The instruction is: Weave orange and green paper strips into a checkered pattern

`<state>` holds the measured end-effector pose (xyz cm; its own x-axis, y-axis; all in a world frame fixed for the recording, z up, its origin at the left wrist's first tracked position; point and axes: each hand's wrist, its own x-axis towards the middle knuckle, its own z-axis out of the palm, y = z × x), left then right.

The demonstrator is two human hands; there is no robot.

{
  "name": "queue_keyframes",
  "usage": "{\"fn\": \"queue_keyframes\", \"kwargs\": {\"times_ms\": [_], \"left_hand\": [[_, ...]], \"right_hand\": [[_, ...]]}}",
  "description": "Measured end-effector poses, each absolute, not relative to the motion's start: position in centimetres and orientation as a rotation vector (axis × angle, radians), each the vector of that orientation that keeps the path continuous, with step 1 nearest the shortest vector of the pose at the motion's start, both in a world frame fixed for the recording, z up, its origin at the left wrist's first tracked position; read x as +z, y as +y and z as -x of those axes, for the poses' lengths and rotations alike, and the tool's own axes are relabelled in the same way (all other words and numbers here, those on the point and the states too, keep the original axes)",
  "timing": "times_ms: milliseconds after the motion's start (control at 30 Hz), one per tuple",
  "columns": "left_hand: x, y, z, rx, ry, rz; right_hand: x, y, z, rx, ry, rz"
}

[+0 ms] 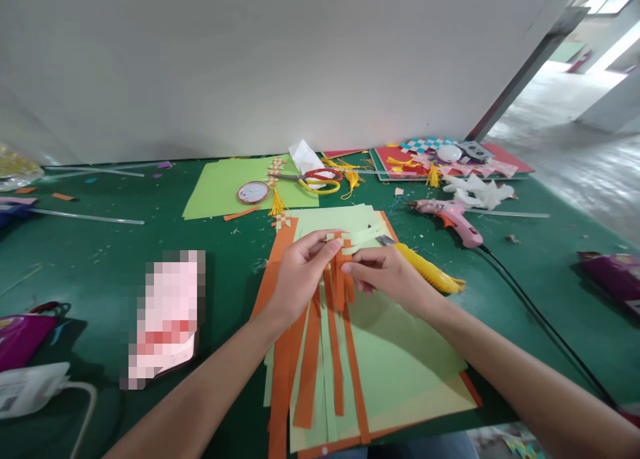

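Note:
My left hand [306, 264] pinches the woven end of some orange and pale green paper strips [341, 282]. Close by on the right, my right hand [383, 272] has its fingers closed at the orange strips, thumb against their edge. Pale green strip ends [367, 235] stick out to the right above it. Below both hands, longer orange strips [307, 379] lie on a stack of light green paper sheets [405, 372] with orange sheets under it. A yellow utility knife [430, 269] rests beside my right hand, its blade towards the strips.
On the green table [225, 265] lie scissors [317, 181], a round tape roll [253, 192], and yellow tassels [277, 202]. A pink glue gun [453, 220] with a black cord is at right. A blurred-out phone [170, 319] lies left. A pale wall [240, 65] stands behind.

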<state>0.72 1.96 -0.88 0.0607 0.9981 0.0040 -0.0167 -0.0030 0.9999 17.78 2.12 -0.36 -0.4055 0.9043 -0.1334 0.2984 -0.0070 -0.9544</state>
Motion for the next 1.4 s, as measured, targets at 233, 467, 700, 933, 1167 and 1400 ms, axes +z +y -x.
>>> {"fn": "queue_keyframes", "kwargs": {"times_ms": [233, 467, 700, 933, 1167, 1400], "left_hand": [[-0.6, 1.6, -0.8, 1.194, 1.09, -1.317], [-0.5, 1.6, -0.8, 1.237, 0.793, -1.298], [-0.5, 1.4, -1.0, 1.147, 0.884, -1.312], [-0.5, 1.4, -1.0, 1.026, 0.934, -1.292], [-0.8, 1.4, -1.4, 0.951, 0.936, -1.069], [-0.8, 1.6, -1.2, 0.971, 0.973, -1.096]], "right_hand": [[-0.6, 1.6, -17.5, 1.38, -1.786, 1.306], [-1.2, 2.1, -18.6, 0.356, -1.933, 1.137], [-1.7, 2.6, -20.6, 0.006, -2.113, 0.857], [-1.5, 2.6, -20.6, -0.027, -2.138, 0.775], [-2.1, 2.7, -20.1, 0.063, -2.116, 0.94], [-1.7, 2.9, -19.5, 0.444, -1.827, 1.19]]}}
